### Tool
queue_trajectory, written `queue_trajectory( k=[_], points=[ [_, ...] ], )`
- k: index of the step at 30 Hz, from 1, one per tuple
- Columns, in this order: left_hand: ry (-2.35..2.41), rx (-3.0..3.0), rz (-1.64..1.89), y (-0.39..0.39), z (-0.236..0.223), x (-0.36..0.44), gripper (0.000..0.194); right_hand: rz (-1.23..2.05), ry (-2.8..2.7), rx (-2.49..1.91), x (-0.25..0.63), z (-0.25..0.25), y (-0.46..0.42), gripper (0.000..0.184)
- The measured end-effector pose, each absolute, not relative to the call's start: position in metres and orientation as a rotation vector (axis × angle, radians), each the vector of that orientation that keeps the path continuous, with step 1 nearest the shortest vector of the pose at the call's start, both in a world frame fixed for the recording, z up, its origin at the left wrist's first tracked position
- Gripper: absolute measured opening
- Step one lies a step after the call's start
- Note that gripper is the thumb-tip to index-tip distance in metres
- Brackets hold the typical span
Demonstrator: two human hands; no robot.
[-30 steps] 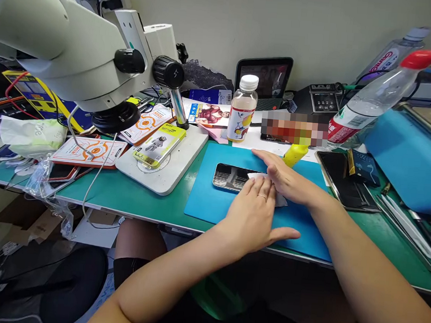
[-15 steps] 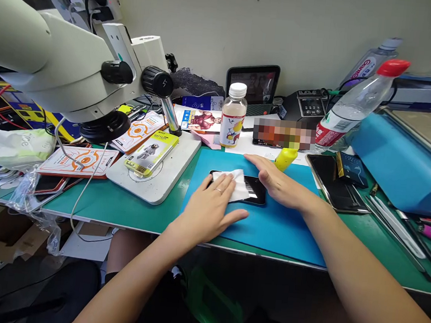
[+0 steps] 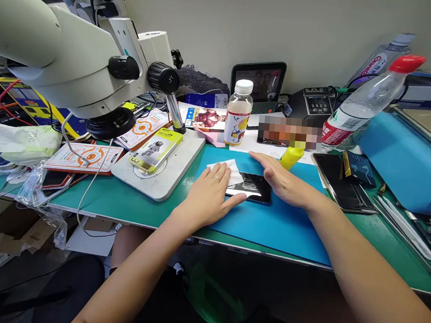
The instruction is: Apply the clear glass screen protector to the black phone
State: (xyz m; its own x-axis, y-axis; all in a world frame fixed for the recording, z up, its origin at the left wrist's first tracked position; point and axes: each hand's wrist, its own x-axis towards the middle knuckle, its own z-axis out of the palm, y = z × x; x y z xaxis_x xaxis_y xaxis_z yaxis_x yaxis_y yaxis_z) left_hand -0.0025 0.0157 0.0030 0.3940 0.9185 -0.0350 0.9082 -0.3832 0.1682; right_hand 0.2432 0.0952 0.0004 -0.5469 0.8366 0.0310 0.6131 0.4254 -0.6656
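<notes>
My left hand (image 3: 209, 196) lies flat with its fingers stretched out over a white wipe (image 3: 234, 174). The wipe covers the left part of a black phone (image 3: 254, 189), whose glossy surface shows reflections to the right of the cloth. Beneath the phone is a blue mat (image 3: 266, 226). My right hand (image 3: 287, 185) is open at the phone's right end, fingers extended and thumb apart; whether it touches the phone I cannot tell. Just behind that hand is a small yellow bottle (image 3: 291, 158), partly hidden by it.
A microscope (image 3: 75, 74) looms at the left, its pale base (image 3: 160, 189) bearing a yellow battery pack (image 3: 156, 151). Behind the mat stands a drink bottle (image 3: 238, 116). On the right are a red-capped bottle (image 3: 363, 111), another phone (image 3: 336, 182), tweezers (image 3: 401, 233) and a blue machine (image 3: 415, 159).
My left hand and the wipe have slid to the phone's far left side, baring more of its surface. The right hand keeps its place by the phone. The view has shifted slightly.
</notes>
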Motion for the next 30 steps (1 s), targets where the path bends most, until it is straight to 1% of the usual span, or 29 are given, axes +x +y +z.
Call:
queue_trajectory(
  k=[7,11,16,20,25,30],
  points=[
    [1.541,2.586,0.098,0.010,0.010,0.050,0.098,0.832,-2.316,-1.216,0.244,-0.003,0.098,0.118],
    [1.490,2.653,0.076,-0.007,0.009,0.066,0.098,0.825,-2.320,-1.213,0.242,-0.002,0.097,0.119],
    [1.429,2.714,0.149,-0.024,0.000,0.046,0.095,0.831,-2.328,-1.214,0.241,0.001,0.095,0.120],
    [1.477,2.698,0.157,-0.029,-0.006,0.014,0.094,0.841,-2.329,-1.219,0.241,0.001,0.095,0.113],
    [1.608,2.616,0.116,-0.024,-0.008,-0.012,0.091,0.856,-2.327,-1.224,0.241,0.000,0.096,0.118],
    [1.686,2.532,0.086,-0.011,-0.005,-0.012,0.092,0.863,-2.330,-1.235,0.241,0.001,0.095,0.118]
  ],
)
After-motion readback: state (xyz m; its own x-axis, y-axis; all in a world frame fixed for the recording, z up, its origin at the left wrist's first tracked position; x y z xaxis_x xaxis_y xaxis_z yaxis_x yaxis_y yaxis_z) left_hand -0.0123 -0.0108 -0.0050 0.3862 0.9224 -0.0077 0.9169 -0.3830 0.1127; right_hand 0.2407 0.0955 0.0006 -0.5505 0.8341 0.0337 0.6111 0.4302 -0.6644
